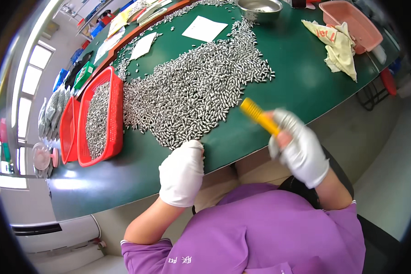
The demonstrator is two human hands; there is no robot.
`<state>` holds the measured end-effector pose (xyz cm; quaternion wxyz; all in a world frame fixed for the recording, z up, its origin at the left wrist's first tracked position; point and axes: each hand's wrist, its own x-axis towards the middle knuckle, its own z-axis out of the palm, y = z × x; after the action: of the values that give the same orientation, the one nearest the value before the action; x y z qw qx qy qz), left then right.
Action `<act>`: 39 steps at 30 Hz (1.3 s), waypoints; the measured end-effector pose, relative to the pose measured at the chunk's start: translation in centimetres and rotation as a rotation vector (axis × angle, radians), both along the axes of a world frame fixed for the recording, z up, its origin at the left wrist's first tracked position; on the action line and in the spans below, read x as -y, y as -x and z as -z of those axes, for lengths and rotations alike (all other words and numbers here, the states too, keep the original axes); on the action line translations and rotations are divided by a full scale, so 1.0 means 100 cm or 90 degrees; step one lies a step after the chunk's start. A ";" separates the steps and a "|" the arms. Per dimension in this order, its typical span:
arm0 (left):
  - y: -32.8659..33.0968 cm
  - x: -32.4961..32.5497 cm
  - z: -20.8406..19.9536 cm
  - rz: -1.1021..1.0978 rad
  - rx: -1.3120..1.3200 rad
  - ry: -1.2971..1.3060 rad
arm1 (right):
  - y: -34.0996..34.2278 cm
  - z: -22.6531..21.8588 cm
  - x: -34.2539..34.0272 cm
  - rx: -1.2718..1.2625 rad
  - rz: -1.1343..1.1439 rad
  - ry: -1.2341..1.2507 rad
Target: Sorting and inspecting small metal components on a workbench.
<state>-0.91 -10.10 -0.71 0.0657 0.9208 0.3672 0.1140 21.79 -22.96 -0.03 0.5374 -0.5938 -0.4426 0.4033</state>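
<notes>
At the near edge of the small metal pieces (192, 91) heaped on the green worktop (287, 86), the left hand (182, 173) curls, its fingers too hidden to tell what they grip. The blurred right hand (301, 148) grasps a yellow tool (259, 115), partly covering it.

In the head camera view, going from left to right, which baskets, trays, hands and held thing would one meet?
Partly hidden red basket → red basket of metal pieces → left gloved hand → yellow handle → right gloved hand → pink tray.

Yellow cloth (341, 49), pink tub (361, 23)
</notes>
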 end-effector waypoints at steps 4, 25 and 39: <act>-0.003 0.003 -0.002 -0.002 0.019 0.001 | 0.028 0.017 0.015 0.257 -0.107 0.026; -0.009 0.006 0.001 0.009 -0.012 -0.056 | 0.054 0.019 0.006 0.633 -0.063 -0.058; -0.002 -0.002 0.003 0.059 0.009 -0.057 | 0.044 0.010 -0.003 0.531 -0.094 -0.054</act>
<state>-0.68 -9.90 -0.98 0.0321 0.9380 0.3183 0.1334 17.38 -22.63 -1.08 0.3063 -0.6500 -0.6797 0.1472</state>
